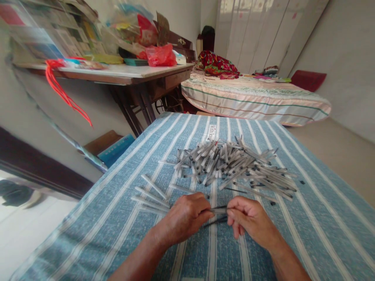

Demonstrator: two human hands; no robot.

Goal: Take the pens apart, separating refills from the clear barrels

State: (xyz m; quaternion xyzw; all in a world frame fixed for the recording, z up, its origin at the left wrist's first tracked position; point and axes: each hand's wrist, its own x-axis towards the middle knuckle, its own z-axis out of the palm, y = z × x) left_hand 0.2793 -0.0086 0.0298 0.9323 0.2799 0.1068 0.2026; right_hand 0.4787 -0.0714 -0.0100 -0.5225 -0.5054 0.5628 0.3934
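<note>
Between my hands is a translucent pen [218, 210], gripped at one end by my left hand [186, 216] and pinched at the other by the fingertips of my right hand [250, 218]. Both hands are closed. Thin dark sticks [215, 222] lie on the cloth just below the pen. Beyond my hands spreads a heap of pens [216, 160], pale barrels with black ends. Several whitish barrels [154, 186] fan out left of my left hand, partly hidden by it. A thin black stick [236, 190] rests in front of the heap.
A blue striped cloth [117, 222] covers the table. Small black pieces [302, 182] lie right of the heap. To the left stands a desk [123, 78] with a red plastic bag [161, 55] and hanging red cords [63, 93]. A bed [258, 95] is behind the table.
</note>
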